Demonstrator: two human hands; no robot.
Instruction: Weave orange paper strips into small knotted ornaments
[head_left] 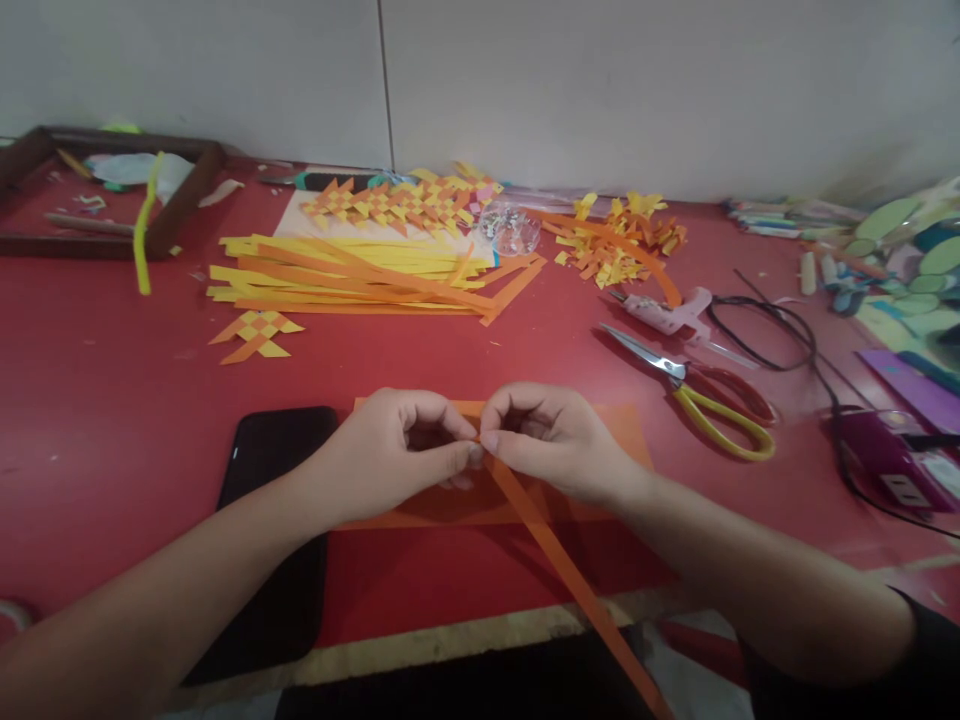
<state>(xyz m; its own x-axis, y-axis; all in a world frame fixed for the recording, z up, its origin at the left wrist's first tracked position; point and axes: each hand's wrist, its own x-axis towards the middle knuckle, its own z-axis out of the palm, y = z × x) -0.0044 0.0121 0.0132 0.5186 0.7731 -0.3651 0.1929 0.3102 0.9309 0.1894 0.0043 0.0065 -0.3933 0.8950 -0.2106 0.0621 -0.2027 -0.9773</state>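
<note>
My left hand [397,450] and my right hand [551,440] meet over the middle of the red table [112,420], fingertips pinched together on one end of a long orange paper strip [570,580]. The strip runs down to the right, past the table's front edge. Under both hands lies an orange paper sheet [630,435]. A black phone [277,540] lies flat just left of my left wrist.
Behind the hands lie a pile of yellow and orange strips [352,275], woven paper pieces [397,200] and a small woven piece [257,334]. Scissors [705,395], a pink glue gun [667,315], cables and a purple device [892,455] are right. A wooden frame [180,200] stands back left.
</note>
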